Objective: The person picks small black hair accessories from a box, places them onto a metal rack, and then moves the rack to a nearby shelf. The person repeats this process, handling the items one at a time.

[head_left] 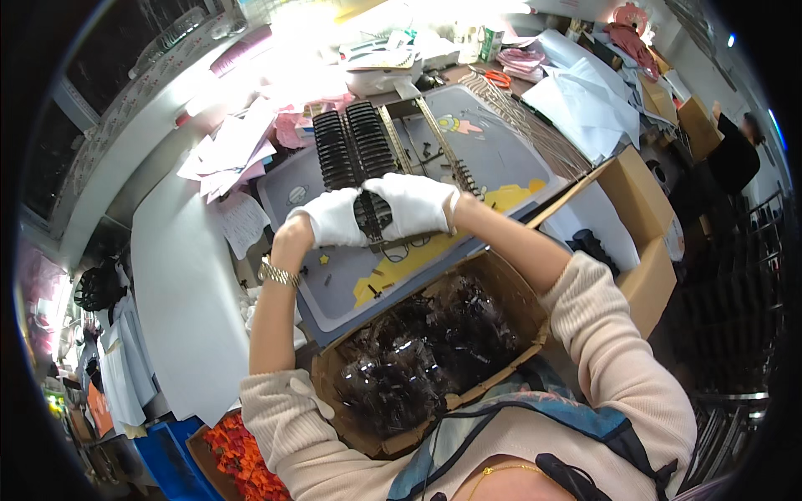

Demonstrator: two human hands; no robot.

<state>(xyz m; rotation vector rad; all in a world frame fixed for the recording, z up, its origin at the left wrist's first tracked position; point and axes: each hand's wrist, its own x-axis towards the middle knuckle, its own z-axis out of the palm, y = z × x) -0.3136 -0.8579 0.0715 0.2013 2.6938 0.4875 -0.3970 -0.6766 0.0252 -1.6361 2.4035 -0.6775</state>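
Both white-gloved hands, left hand (332, 218) and right hand (415, 205), close their fingers on a black ribbed plastic strip (370, 214) above the grey printed mat (501, 154); an open brown cardboard box (511, 284) sits below.

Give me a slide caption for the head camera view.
Two white-gloved hands, left and right, grip a black comb-like strip above a cardboard box.

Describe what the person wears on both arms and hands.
Both hands wear white fabric gloves: left hand, right hand. The left wrist carries a metal link wristwatch. Both arms have cream knit sleeves pushed up, leaving the forearms bare. No cables or markings show on the gloves.
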